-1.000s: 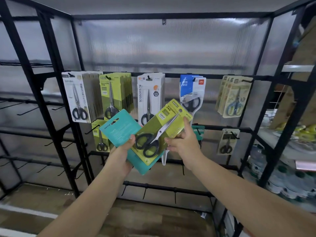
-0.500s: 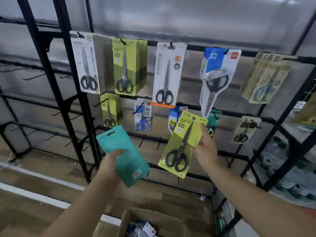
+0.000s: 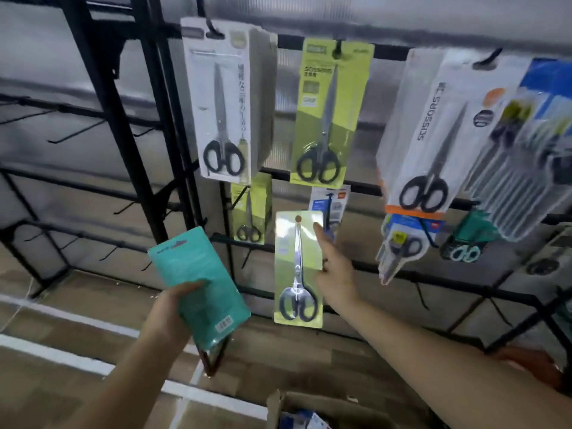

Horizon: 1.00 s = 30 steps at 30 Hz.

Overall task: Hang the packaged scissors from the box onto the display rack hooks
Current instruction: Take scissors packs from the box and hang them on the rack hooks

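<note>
Green scissors pack (image 3: 298,267) upright before rack (image 3: 161,125); teal pack (image 3: 201,289) tilted, back showing.

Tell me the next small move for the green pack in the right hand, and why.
Probably raise the green scissors pack toward the upper green pack on its hook: the right hand holds it well below, hang hole free. The left hand holds a teal pack.

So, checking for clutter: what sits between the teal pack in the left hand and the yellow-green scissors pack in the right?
Nothing: the head view shows only rack bars and floor between the teal pack and yellow-green scissors pack.
</note>
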### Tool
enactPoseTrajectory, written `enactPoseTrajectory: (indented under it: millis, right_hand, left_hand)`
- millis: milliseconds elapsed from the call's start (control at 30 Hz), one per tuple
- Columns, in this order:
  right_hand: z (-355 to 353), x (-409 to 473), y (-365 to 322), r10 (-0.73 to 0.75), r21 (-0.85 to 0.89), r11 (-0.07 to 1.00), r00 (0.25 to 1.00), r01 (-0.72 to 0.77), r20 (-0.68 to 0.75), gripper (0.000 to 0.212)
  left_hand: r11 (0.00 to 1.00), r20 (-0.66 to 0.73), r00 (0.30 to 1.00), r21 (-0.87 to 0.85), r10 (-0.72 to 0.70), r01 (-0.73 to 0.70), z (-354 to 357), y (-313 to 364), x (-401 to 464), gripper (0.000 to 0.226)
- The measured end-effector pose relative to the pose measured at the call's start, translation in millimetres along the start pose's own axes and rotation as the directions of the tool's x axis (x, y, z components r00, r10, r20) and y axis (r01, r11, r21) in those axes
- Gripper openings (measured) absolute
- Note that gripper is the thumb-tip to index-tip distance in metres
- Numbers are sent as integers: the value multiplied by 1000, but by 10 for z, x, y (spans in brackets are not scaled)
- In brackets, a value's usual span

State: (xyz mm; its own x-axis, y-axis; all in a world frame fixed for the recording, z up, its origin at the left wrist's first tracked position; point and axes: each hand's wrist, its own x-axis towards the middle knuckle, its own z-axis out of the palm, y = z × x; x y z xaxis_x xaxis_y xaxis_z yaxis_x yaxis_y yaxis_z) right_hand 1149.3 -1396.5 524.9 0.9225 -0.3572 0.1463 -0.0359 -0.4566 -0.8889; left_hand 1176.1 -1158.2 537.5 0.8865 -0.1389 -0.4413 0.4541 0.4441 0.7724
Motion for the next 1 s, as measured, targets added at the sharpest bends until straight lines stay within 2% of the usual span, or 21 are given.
enactPoseTrajectory:
  millis: [33,167,267,400,733,800,867,933,1000]
  right_hand:
    - [165,62,-30,-3,-6,1000,1000,3,22,90]
    - [673,274,-184,-54,-23,998,991,58,126,104]
    - [861,375,-335,-29,-62,997,983,40,179,99]
    - [929,473,-412,38,-78,997,980,-23,197,88]
    - [1062,802,-563,228,-202,960,961,-194,158,85]
    - [1113,910,-684,302,-284,926,941,-250,155,78]
    - [1136,927,-777,314,-337,904,944,-264,102,65]
    - [1145,797,-852,256,-287,929,965,-232,49,47]
    - [1137,583,-903,179,-235,959,982,-159,66,34]
  left_hand:
    - [1000,-10,1000,1,-2,2,-82,88,70,37]
    - [1000,-21,1000,16,4,-3,-324,353,332,25]
    - [999,19,1000,32,-5,4,-396,486,498,22]
    - [999,77,997,46,-21,17,-399,574,664,21]
    - [997,146,986,24,-78,75,-362,669,905,21]
    - [997,156,984,17,-83,81,-345,702,924,21]
    - [997,175,981,23,-82,79,-324,706,931,21]
    - [996,193,978,31,-85,81,-324,689,914,22]
    - [996,199,976,31,-90,86,-337,648,895,24]
